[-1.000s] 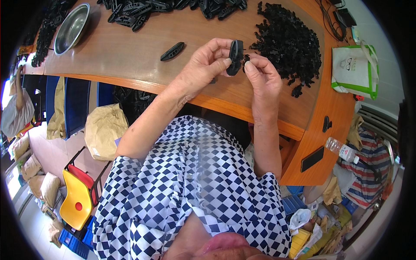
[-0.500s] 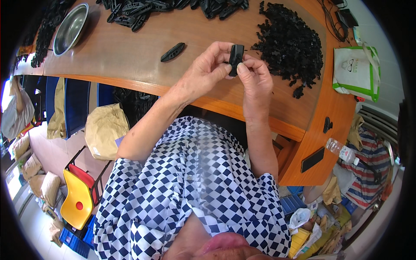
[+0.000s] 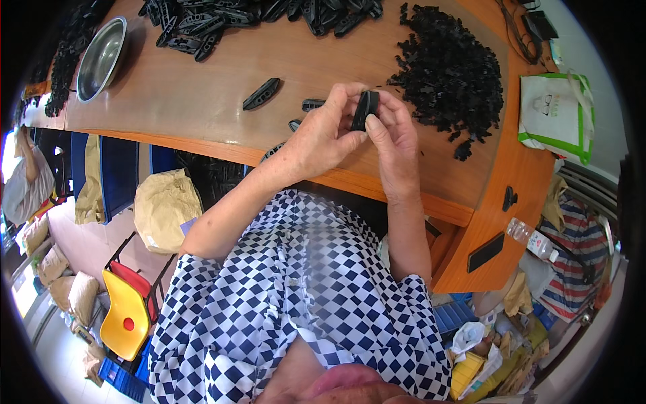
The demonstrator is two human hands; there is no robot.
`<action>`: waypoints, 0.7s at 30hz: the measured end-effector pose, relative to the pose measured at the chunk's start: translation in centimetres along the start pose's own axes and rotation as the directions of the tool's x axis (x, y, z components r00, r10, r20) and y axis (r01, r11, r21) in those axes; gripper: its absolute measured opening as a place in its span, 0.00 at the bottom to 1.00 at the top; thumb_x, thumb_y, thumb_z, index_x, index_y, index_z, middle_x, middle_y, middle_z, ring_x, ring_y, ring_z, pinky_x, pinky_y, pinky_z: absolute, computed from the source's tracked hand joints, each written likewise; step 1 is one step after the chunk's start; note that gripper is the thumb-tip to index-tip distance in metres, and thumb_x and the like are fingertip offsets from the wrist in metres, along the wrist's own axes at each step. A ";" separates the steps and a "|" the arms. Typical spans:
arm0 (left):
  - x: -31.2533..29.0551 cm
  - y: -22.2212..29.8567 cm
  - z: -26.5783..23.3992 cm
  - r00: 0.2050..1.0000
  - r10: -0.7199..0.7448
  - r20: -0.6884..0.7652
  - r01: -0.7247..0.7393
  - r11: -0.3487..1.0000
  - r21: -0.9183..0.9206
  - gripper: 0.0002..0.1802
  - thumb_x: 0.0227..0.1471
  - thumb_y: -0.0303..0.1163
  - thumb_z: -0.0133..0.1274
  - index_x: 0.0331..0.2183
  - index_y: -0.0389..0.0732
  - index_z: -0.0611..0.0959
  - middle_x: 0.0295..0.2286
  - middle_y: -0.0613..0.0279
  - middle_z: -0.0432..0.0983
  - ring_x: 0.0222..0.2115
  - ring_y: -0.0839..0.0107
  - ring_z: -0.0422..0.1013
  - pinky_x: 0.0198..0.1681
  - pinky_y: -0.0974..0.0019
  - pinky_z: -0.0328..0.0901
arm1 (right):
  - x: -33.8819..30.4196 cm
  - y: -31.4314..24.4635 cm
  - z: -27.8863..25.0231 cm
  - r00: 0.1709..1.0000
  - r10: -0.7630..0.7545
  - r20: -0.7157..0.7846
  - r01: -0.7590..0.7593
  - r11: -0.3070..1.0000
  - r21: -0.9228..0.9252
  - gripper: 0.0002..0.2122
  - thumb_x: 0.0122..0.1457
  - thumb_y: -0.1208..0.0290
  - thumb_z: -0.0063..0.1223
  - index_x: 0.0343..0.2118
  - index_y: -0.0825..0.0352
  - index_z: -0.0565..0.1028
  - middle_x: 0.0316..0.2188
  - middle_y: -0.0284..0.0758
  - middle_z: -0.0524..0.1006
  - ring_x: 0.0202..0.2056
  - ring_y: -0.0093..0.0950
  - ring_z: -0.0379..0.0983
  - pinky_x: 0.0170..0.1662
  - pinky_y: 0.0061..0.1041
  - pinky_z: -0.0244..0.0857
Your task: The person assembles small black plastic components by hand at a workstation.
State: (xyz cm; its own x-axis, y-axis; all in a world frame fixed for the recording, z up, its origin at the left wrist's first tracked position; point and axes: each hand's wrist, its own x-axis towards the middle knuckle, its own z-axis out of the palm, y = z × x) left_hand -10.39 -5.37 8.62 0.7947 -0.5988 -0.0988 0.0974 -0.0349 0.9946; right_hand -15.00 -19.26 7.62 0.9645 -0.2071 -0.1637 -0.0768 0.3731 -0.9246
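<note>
I am finding the left hand (image 3: 323,138) and the right hand (image 3: 397,141) together, both clamping one elongated black part (image 3: 364,111). The part is standing close to upright, tilting slightly, and is apparently being held clear of the wooden table (image 3: 182,94) near its front edge. The right thumb is lying across the part's near face; the left thumb is resting at its lower end. I am unable to tell whether the fingers are also hiding a smaller piece behind it.

On handling, I am judging the following sound. The left hand should be acting as the fixed support, keeping the part from twisting. The right thumb should be pressing squarely and evenly, since a slanting push is likely to make a smooth part slip. Fingertips should be staying off whatever edge needs watching.

I am noting a loose black part (image 3: 261,94) lying apart, left of the hands, and a similar part (image 3: 312,104) lying just beside the left hand. Another part (image 3: 272,151) is showing from behind the left forearm at the table edge; in my judgement a careless elbow could be knocking it off. A heap of small black pieces (image 3: 451,74) is lying near the right hand, to its right.
</note>
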 end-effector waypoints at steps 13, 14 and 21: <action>-1.1 2.0 -3.1 0.990 0.120 0.069 -0.135 0.948 0.288 0.23 0.52 0.21 0.51 0.50 0.39 0.69 0.38 0.58 0.75 0.41 0.68 0.72 0.44 0.67 0.67 | 0.3 0.3 -1.3 0.985 -0.072 0.154 0.083 0.994 -0.067 0.21 0.54 0.78 0.57 0.51 0.68 0.68 0.47 0.36 0.73 0.50 0.27 0.68 0.53 0.26 0.62; -1.4 2.4 -4.9 0.991 0.124 -0.044 -0.099 0.920 0.380 0.21 0.52 0.23 0.52 0.49 0.39 0.71 0.38 0.59 0.74 0.40 0.72 0.71 0.43 0.68 0.67 | 1.3 -0.8 -1.8 0.957 -0.134 0.257 0.212 0.928 -0.306 0.24 0.51 0.76 0.60 0.52 0.65 0.67 0.49 0.37 0.71 0.52 0.30 0.67 0.54 0.28 0.62; -4.2 -0.6 -11.6 0.926 0.342 -0.160 -0.055 0.542 0.838 0.22 0.49 0.23 0.53 0.47 0.45 0.71 0.35 0.54 0.74 0.33 0.54 0.72 0.36 0.59 0.68 | 1.9 0.2 -0.3 0.792 -0.013 0.610 0.591 0.265 -0.762 0.39 0.35 0.57 0.70 0.55 0.53 0.66 0.60 0.37 0.58 0.62 0.39 0.51 0.61 0.42 0.50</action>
State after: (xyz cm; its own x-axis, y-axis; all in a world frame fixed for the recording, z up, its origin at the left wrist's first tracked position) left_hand -6.82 6.44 8.11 0.8650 -0.4386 0.2437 -0.4936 -0.6566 0.5703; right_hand -13.23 -19.90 7.01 0.9194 0.3824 0.0923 0.3570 -0.7124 -0.6041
